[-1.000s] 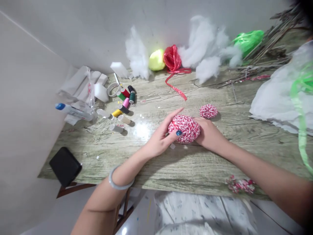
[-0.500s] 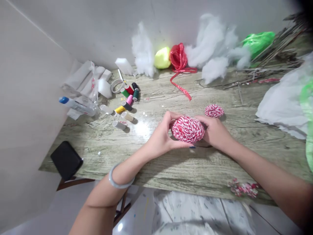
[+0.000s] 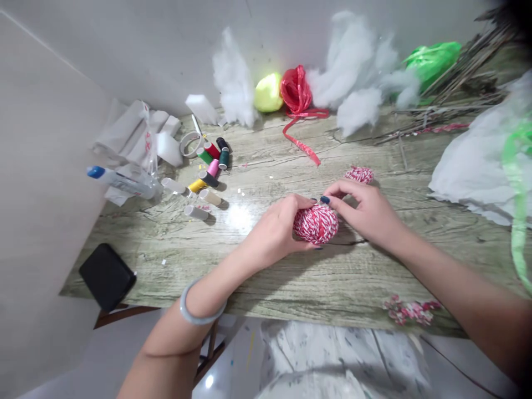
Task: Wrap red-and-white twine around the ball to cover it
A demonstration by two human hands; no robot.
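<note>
A ball wound in red-and-white twine (image 3: 316,224) rests on the wood-grain table (image 3: 291,277) between both hands. My left hand (image 3: 276,230) is wrapped round its left side, fingers curled over the top. My right hand (image 3: 366,213) touches its upper right with pinched fingertips. Just behind my right hand lies a smaller red-and-white twine ball (image 3: 359,174), partly hidden by the fingers.
Several thread spools (image 3: 208,172), a glue tube (image 3: 118,182) and white packets lie at the left. White stuffing (image 3: 353,83), a yellow ball (image 3: 268,92), red ribbon (image 3: 297,100), green plastic and twigs line the back. A black box (image 3: 107,276) sits at the front-left corner.
My left hand has closed over the top of the twine ball, which has turned. My right hand has come up from behind it to pinch at its upper right.
</note>
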